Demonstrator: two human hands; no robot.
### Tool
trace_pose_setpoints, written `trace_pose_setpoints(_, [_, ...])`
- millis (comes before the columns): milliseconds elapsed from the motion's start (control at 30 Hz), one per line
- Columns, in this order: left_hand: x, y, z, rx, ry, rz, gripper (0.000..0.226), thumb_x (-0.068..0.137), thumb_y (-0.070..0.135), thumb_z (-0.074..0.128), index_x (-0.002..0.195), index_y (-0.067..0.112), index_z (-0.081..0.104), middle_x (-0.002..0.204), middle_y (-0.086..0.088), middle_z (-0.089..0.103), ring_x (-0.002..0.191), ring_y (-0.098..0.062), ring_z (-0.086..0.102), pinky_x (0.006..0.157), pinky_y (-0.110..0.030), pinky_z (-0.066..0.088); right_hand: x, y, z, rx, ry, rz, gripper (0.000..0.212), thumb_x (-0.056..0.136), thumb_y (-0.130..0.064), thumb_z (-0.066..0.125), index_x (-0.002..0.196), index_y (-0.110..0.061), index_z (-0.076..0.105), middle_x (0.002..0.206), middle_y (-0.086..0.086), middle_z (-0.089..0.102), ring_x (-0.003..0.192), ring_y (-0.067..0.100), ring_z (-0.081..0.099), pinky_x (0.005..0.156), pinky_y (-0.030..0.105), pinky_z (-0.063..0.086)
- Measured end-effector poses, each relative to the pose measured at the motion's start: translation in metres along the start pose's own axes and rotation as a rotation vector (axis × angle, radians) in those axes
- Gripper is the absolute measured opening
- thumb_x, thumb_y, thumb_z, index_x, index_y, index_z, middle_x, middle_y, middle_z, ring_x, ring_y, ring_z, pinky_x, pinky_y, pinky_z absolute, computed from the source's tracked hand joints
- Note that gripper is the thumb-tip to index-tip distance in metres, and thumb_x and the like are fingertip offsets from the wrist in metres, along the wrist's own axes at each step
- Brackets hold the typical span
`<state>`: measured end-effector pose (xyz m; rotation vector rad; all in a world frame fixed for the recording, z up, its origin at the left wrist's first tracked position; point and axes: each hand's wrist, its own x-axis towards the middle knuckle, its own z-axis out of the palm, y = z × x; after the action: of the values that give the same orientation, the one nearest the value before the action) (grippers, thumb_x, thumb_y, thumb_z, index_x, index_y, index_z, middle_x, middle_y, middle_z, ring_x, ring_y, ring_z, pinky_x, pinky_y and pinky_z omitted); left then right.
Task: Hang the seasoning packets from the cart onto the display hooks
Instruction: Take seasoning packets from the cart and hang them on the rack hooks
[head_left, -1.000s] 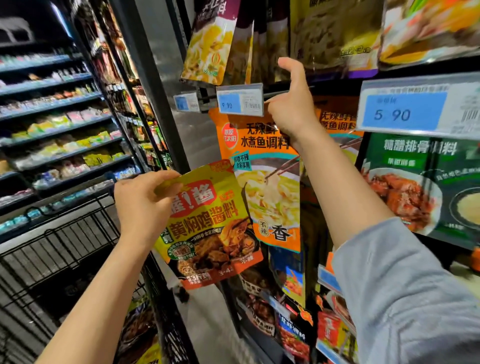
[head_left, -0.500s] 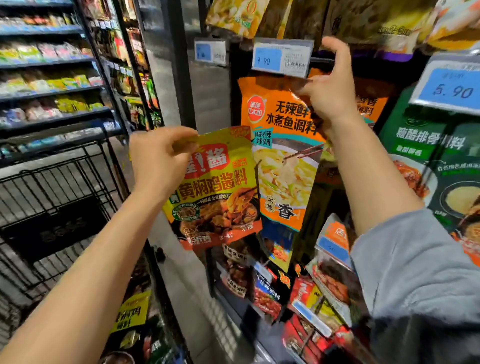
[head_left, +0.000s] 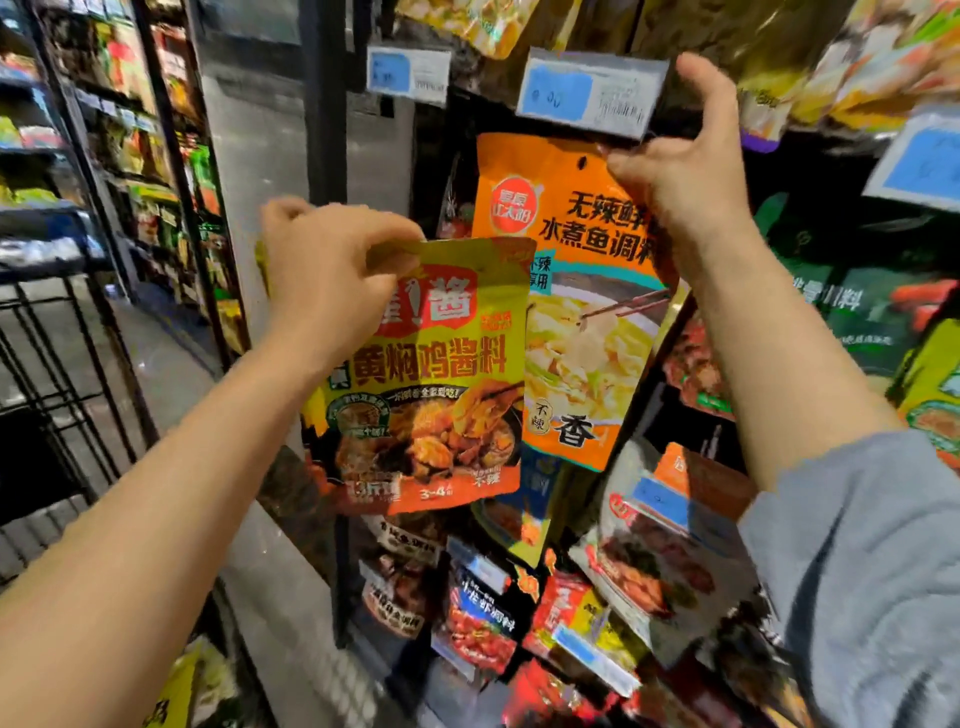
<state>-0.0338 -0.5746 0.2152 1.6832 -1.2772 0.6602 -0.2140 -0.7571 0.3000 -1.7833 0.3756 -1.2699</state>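
My left hand (head_left: 332, 270) grips the top edge of a yellow-green seasoning packet (head_left: 431, 395) with a stewed chicken picture, held in the air in front of the display. My right hand (head_left: 680, 166) pinches the top right corner of an orange fish-seasoning packet (head_left: 571, 291), with the thumb raised beside a blue price tag (head_left: 587, 93). The orange packet's hang hole shows just below that tag. The display hook itself is hidden behind the tag and my hand. The yellow-green packet overlaps the orange one's lower left.
A black wire cart (head_left: 57, 374) stands at the left. More packets (head_left: 649, 561) hang in rows below and to the right, with green packets (head_left: 857, 312) at the right. A grey pillar (head_left: 270, 156) and aisle shelves (head_left: 78, 130) lie behind.
Both hands with their packets sit lower and more central in the view. My left hand has brought the yellow-green packet closer to the orange one.
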Motion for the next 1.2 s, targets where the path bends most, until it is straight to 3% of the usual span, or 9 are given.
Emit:
trace_pose_setpoints(233, [-0.001, -0.005, 0.025, -0.059, 0.051, -0.019, 0.032, 0.079, 0.008, 0.055, 0.102, 0.022, 0.072, 0.097, 0.003, 0.071, 0.098, -0.022, 0.062, 0.096, -0.041, 0.023, 0.001, 0.011, -0.004, 0.037, 0.015, -0.109, 0.074, 0.077, 0.011, 0.063, 0.137, -0.012, 0.027, 0.066, 0.002, 0.064, 0.058, 0.014, 0.065, 0.053, 0.026, 0.049])
trace_pose_setpoints(333, [0.006, -0.005, 0.023, -0.017, 0.066, -0.061, 0.029, 0.082, 0.006, 0.060, 0.101, 0.024, 0.073, 0.098, 0.006, 0.071, 0.100, -0.022, 0.060, 0.087, -0.031, 0.020, 0.018, 0.010, -0.008, 0.097, 0.011, -0.112, 0.075, 0.074, 0.016, 0.061, 0.134, -0.012, 0.026, 0.063, 0.003, 0.067, 0.058, 0.018, 0.065, 0.052, 0.029, 0.049])
trace_pose_setpoints(533, [0.033, 0.008, 0.004, -0.017, 0.003, -0.064, 0.026, 0.081, 0.011, 0.062, 0.100, 0.023, 0.073, 0.091, 0.012, 0.066, 0.094, -0.020, 0.063, 0.095, -0.047, 0.032, 0.040, 0.009, -0.002, 0.058, 0.009, 0.085, 0.069, 0.080, 0.013, 0.059, 0.127, -0.026, 0.028, 0.093, 0.021, 0.070, 0.085, 0.033, 0.070, 0.069, 0.048, 0.057])
trace_pose_setpoints(633, [0.041, 0.008, -0.005, -0.024, -0.050, -0.073, 0.027, 0.078, 0.011, 0.062, 0.100, 0.022, 0.073, 0.088, 0.013, 0.064, 0.092, -0.021, 0.064, 0.093, -0.053, 0.039, 0.043, 0.012, -0.003, 0.015, 0.076, 0.178, 0.074, 0.071, 0.009, 0.068, 0.127, -0.028, 0.036, 0.117, 0.016, 0.061, 0.096, 0.027, 0.067, 0.077, 0.045, 0.057])
trace_pose_setpoints(700, [0.044, 0.011, -0.010, -0.051, -0.078, -0.075, 0.029, 0.077, 0.013, 0.058, 0.099, 0.023, 0.073, 0.088, 0.015, 0.063, 0.091, -0.021, 0.064, 0.091, -0.055, 0.041, 0.043, 0.015, -0.007, -0.020, 0.156, 0.231, 0.074, 0.068, 0.011, 0.067, 0.127, -0.023, 0.039, 0.115, 0.007, 0.057, 0.097, 0.019, 0.063, 0.080, 0.037, 0.057])
trace_pose_setpoints(800, [0.045, 0.013, -0.012, 0.005, -0.078, -0.107, 0.027, 0.080, 0.014, 0.059, 0.099, 0.026, 0.073, 0.090, 0.013, 0.066, 0.097, -0.023, 0.062, 0.096, -0.041, 0.029, 0.042, 0.020, -0.012, 0.002, 0.219, 0.296, 0.072, 0.067, 0.008, 0.068, 0.125, -0.024, 0.040, 0.102, 0.008, 0.061, 0.079, 0.019, 0.066, 0.073, 0.036, 0.057])
trace_pose_setpoints(967, [0.039, 0.020, -0.018, -0.114, -0.110, -0.093, 0.031, 0.073, 0.012, 0.055, 0.097, 0.023, 0.073, 0.085, 0.017, 0.061, 0.089, -0.024, 0.066, 0.087, -0.057, 0.044, 0.045, 0.019, -0.018, -0.639, 0.220, 0.123, 0.066, 0.075, -0.028, 0.070, 0.133, -0.030, 0.038, 0.087, -0.007, 0.067, 0.091, 0.016, 0.064, 0.093, 0.039, 0.046])
trace_pose_setpoints(1133, [0.026, 0.021, -0.027, -0.049, -0.069, -0.106, 0.030, 0.078, 0.007, 0.063, 0.097, 0.027, 0.073, 0.092, 0.007, 0.071, 0.094, -0.022, 0.065, 0.094, -0.034, 0.025, -0.012, 0.022, -0.020, -1.136, 0.327, -0.149, 0.061, 0.080, -0.033, 0.060, 0.136, -0.022, 0.039, 0.135, 0.005, 0.044, 0.131, 0.024, 0.034, 0.109, 0.048, 0.018])
trace_pose_setpoints(1200, [0.023, 0.013, -0.031, -0.122, -0.084, -0.135, 0.033, 0.075, 0.014, 0.057, 0.097, 0.036, 0.069, 0.088, 0.015, 0.068, 0.090, -0.020, 0.067, 0.097, -0.049, 0.037, -0.051, 0.029, -0.008, -1.188, 0.217, -0.370, 0.054, 0.079, -0.029, 0.061, 0.131, -0.020, 0.048, 0.135, 0.007, 0.046, 0.134, 0.026, 0.033, 0.111, 0.054, 0.010])
